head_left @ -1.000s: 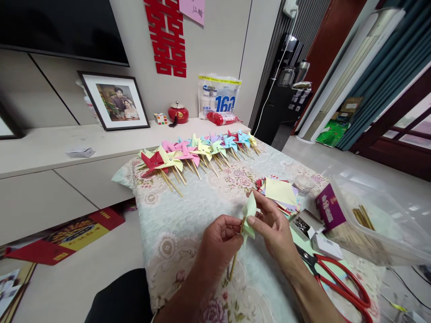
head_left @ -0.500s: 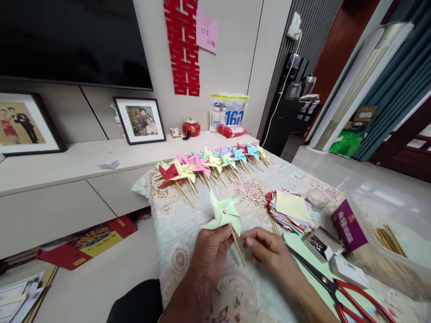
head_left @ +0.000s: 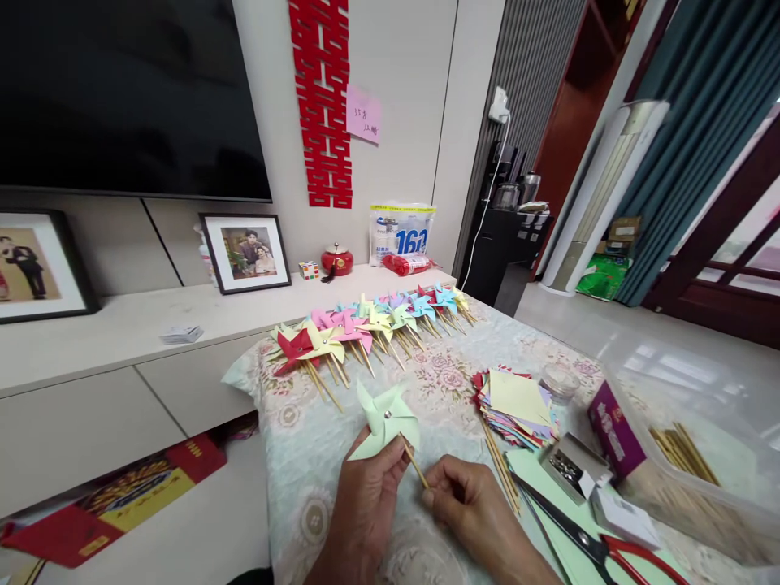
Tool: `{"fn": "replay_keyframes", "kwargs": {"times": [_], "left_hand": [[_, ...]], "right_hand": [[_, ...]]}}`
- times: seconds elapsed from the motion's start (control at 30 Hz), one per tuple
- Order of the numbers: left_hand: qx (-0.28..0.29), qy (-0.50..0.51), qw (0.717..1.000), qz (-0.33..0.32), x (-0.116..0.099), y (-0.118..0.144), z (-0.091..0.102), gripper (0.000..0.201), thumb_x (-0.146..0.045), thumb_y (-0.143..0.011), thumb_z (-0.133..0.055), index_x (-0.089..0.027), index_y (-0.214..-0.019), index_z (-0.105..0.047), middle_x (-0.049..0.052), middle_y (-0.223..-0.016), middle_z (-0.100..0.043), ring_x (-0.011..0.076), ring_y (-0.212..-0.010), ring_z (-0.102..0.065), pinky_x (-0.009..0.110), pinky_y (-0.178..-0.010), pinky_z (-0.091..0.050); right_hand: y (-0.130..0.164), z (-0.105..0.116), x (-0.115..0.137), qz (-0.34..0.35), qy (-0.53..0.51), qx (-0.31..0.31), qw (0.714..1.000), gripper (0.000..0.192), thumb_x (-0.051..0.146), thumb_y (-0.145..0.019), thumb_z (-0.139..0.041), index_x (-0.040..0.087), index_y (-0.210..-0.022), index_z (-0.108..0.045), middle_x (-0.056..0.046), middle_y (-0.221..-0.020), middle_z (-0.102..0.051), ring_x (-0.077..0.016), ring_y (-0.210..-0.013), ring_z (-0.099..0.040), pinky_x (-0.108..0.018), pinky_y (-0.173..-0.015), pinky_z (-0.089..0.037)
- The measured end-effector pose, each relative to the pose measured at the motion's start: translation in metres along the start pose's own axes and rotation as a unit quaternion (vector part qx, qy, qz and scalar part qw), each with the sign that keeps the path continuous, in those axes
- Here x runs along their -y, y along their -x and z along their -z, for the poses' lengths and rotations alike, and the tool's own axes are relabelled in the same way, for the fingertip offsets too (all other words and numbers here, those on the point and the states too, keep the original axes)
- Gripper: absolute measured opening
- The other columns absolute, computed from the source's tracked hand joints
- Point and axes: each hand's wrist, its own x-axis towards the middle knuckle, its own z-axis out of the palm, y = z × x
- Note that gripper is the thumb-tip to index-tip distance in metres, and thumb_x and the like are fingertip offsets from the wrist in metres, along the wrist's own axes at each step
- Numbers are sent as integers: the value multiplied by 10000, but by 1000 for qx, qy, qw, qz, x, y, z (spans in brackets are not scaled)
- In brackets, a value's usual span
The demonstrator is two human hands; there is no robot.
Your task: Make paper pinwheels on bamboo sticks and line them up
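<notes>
A pale green paper pinwheel (head_left: 387, 416) with a silver pin at its centre is held over the tablecloth. My left hand (head_left: 371, 496) pinches it just below the blades, thumb in front and most fingers hidden behind. From there its thin wooden stick (head_left: 415, 463) slants down to the right. The fingers of my right hand (head_left: 464, 500) are closed on the stick's lower end. Beyond my hands lie finished pinwheels (head_left: 347, 327) in red, yellow, pink, green and blue, their sticks pointing towards me.
To the right are a stack of coloured paper squares (head_left: 517, 398), loose sticks (head_left: 500, 467), a small box of metal pins (head_left: 566, 471), red-handled scissors (head_left: 585, 536) and a clear plastic tub (head_left: 688, 504) with sticks. A white cabinet (head_left: 122, 357) stands behind the table.
My right hand has moved onto the lower end of the stick, which it was apart from before. The view has tilted up and turned slightly right.
</notes>
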Motion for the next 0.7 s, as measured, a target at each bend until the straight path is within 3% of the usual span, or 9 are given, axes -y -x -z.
{"fn": "replay_keyframes", "kwargs": {"times": [0.13, 0.2, 0.27, 0.37, 0.43, 0.53, 0.63, 0.7], "left_hand": [[5, -39, 998, 40, 5, -4, 5, 332, -224, -544, -867, -149, -824, -706, 35, -806, -674, 158, -734, -583, 268, -704, -491], [-20, -83, 995, 59, 7, -7, 8, 372, -215, -509, -869, -130, -831, -703, 53, -848, -682, 149, -713, -583, 267, -673, -480], [-39, -117, 990, 68, 8, -9, 11, 412, -197, -491, -858, -128, -865, -698, 72, -923, -686, 152, -723, -595, 275, -663, -477], [-18, -146, 986, 76, 10, -9, 14, 378, -216, -531, -836, -127, -869, -691, 74, -912, -677, 141, -694, -582, 282, -660, -474], [-3, -154, 985, 75, 12, -9, 16, 347, -228, -566, -823, -134, -873, -691, 70, -926, -679, 130, -691, -573, 274, -660, -471], [0, -165, 983, 86, 17, -10, 18, 349, -222, -542, -828, -144, -852, -689, 64, -928, -677, 119, -664, -557, 264, -627, -460], [-7, -167, 982, 83, 24, -13, 18, 350, -229, -509, -832, -150, -816, -686, 56, -898, -675, 108, -618, -536, 258, -585, -443], [2, -169, 982, 81, 29, -17, 19, 332, -236, -497, -835, -157, -776, -675, 37, -832, -671, 95, -563, -510, 249, -549, -412]], "right_hand": [[-1, 4, 0, -8, -13, -31, 999, 175, 322, -782, -632, 178, -688, -601, 47, -557, -483, -122, -544, -440, -251, -538, -313], [-4, 10, 5, -12, -28, -49, 998, 188, 344, -782, -626, 174, -703, -614, 43, -557, -498, -125, -537, -448, -254, -538, -321], [-12, 18, 14, -6, -34, -68, 997, 201, 360, -776, -633, 173, -703, -624, 42, -546, -506, -124, -524, -454, -255, -536, -328], [-34, 35, 37, 26, -41, -96, 994, 185, 349, -748, -666, 175, -692, -640, 40, -537, -531, -126, -520, -490, -253, -536, -359], [-57, 51, 54, 33, -60, -110, 992, 153, 316, -712, -698, 175, -680, -646, 40, -551, -555, -119, -521, -507, -243, -529, -377], [-101, 84, 72, -40, -52, -154, 986, 115, 249, -712, -731, 170, -674, -657, 39, -547, -579, -103, -512, -523, -221, -504, -373], [-147, 124, 74, -85, -37, -202, 975, 108, 199, -795, -723, 153, -736, -645, 28, -645, -615, -104, -588, -592, -209, -534, -428], [-173, 151, 67, -122, -15, -237, 964, 103, 235, -893, -684, 135, -905, -664, -6, -811, -667, -119, -675, -631, -240, -602, -507]]}}
